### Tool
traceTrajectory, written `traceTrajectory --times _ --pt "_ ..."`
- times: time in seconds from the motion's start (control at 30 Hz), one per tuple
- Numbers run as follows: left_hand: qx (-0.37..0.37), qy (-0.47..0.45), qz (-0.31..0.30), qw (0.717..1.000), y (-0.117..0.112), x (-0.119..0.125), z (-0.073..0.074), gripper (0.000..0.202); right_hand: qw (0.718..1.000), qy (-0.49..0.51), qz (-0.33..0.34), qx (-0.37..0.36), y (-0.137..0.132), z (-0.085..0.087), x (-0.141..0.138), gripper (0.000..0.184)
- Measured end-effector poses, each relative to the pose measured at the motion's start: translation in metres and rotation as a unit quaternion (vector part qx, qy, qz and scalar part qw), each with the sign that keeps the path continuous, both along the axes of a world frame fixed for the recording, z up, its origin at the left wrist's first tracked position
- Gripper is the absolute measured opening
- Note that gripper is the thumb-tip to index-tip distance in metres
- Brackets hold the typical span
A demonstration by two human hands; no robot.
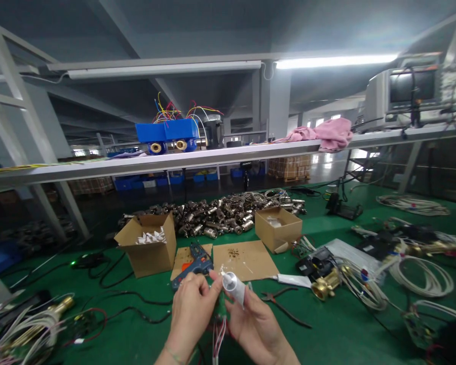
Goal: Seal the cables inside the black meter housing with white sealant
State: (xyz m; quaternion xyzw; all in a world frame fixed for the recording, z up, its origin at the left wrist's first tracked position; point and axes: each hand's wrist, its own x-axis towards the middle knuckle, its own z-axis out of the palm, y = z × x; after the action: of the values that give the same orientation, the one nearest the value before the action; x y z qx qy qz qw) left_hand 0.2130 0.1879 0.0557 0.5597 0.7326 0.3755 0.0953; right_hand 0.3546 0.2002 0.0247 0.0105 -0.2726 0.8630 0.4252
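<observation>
My right hand (pixel 256 324) is wrapped around a white squeeze tube (pixel 235 288), its nozzle end tilted up toward the left. Close beside it, my left hand (pixel 193 306) is closed, fingers curled and thumb tip right by the nozzle. What the left fingertips pinch is hidden. Between the two hands shows part of a small green circuit board (pixel 221 305), with white and reddish wires (pixel 219 337) hanging down from it; which hand bears it is unclear. Just beyond the left hand lies a blue glue gun (pixel 197 264) on cardboard. Pliers (pixel 285 305) rest right of my right hand.
A cardboard box (pixel 146 258) with white pieces stands left, a smaller box (pixel 279 230) right. Behind them is a heap of metal fittings (pixel 213 215). Another white tube (pixel 294 280) touches a cardboard sheet (pixel 247 256). Brass valves (pixel 326 285) and coiled cables (pixel 425 279) lie right. A shelf (pixel 243 152) crosses above.
</observation>
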Motion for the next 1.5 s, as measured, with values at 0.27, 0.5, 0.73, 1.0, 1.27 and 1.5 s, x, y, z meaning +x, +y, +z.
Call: traceTrajectory --times 0.27,0.5,0.73,1.0,1.27,1.5 --pt "-0.001 -0.050 -0.047 0.998 -0.004 -0.011 -0.005 0.042 1.000 -0.003 0.002 -0.010 0.003 -0.003 0.003 0.035" --pt "-0.014 -0.139 -0.071 0.988 -0.006 -0.013 -0.005 0.040 1.000 -0.007 0.010 -0.013 0.002 -0.004 0.005 0.038" --pt "-0.096 -0.434 -0.142 0.884 -0.011 -0.018 0.000 0.047 0.999 -0.013 -0.031 -0.031 0.004 -0.011 0.000 0.034" --pt "-0.049 -0.696 -0.123 0.706 -0.005 -0.044 -0.010 0.039 0.996 0.013 -0.003 -0.090 0.011 -0.016 0.005 0.036" --pt "0.068 -0.650 0.025 0.757 -0.004 -0.090 -0.008 0.013 0.992 -0.026 -0.033 -0.118 0.020 -0.024 0.016 0.033" --pt "0.041 -0.284 0.020 0.958 0.008 -0.108 -0.055 0.038 0.986 -0.052 -0.039 -0.156 0.020 -0.043 0.027 0.029"
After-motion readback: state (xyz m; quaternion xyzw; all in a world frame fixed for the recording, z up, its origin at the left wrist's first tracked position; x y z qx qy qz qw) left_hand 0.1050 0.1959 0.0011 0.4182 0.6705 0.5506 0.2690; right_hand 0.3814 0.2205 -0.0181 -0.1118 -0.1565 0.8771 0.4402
